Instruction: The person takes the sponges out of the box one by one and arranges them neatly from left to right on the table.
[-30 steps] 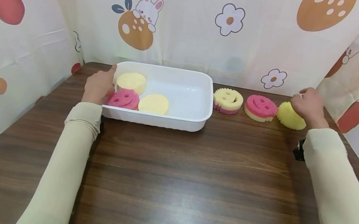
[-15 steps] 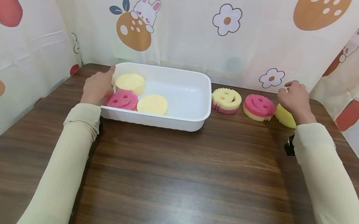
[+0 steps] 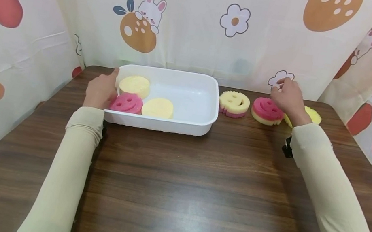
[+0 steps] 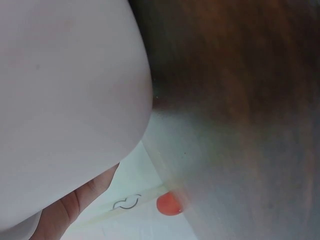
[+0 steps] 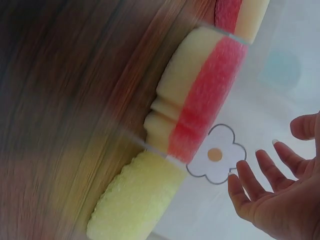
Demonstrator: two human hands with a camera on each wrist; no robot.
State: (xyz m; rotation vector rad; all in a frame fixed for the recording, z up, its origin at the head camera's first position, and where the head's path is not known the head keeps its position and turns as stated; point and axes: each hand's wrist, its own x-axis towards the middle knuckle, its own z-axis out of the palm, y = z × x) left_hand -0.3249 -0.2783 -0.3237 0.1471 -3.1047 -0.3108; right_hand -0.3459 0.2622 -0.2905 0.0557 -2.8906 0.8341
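A white tray [image 3: 205, 113] stands at the back left of the table, and my left hand [image 3: 101, 89] holds its left rim. The tray wall [image 4: 65, 100] fills the left wrist view. Inside lie a yellow sponge [image 3: 134, 85], a pink smiley sponge [image 3: 127, 103] and another yellow sponge [image 3: 158, 107]. Right of the tray sit a yellow smiley sponge [image 3: 234, 103], a pink smiley sponge [image 3: 264, 110] and a yellow sponge [image 3: 313, 114]. My right hand [image 3: 287, 95] hovers over the pink one, fingers [image 5: 270, 175] spread and holding nothing.
The dark wooden table [image 3: 189, 182] stretches wide in front of the tray. Patterned curtains [image 3: 201, 24] close off the back and both sides. A black wrist strap [image 3: 287, 147] shows at my right sleeve.
My right hand has let go of the far-right yellow sponge and moved left, above the pink smiley sponge. The yellow sponge now lies on the table. The left hand has not moved.
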